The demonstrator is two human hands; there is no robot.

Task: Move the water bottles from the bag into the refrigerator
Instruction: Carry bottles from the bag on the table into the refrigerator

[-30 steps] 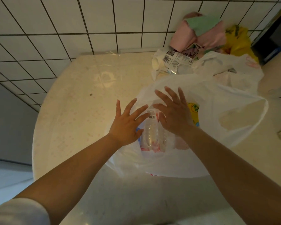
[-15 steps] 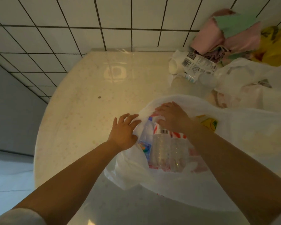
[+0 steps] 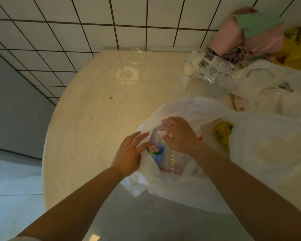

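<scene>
Water bottles (image 3: 170,159) of clear ribbed plastic lie side by side in the open mouth of a white plastic bag (image 3: 250,171), which sits on the tabletop (image 3: 94,119) toward its right side. One bottle carries a blue label with a bright multicoloured print; red label bands show on the others. The right hand (image 3: 179,134) is inside the bag with its fingers curled over the neck end of a bottle, so its grip closes on the water bottles. The left hand (image 3: 129,155) rests at the bag's left rim, fingers nearly straight and touching the thin plastic and the blue-labelled bottle, holding nothing. Compared with half a second ago, the right hand has curled further down over the bottle tops, and the left hand's fingers have straightened and slid in toward the blue label. The tabletop is glossy cream with a rounded left edge and faint speckles, set against a wall of white square tiles (image 3: 76,32). At its far right corner lie pink and green cloths (image 3: 247,33), a white printed packet (image 3: 214,65) and another white bag (image 3: 276,87). A yellow printed item (image 3: 222,133) shows inside the bag.
</scene>
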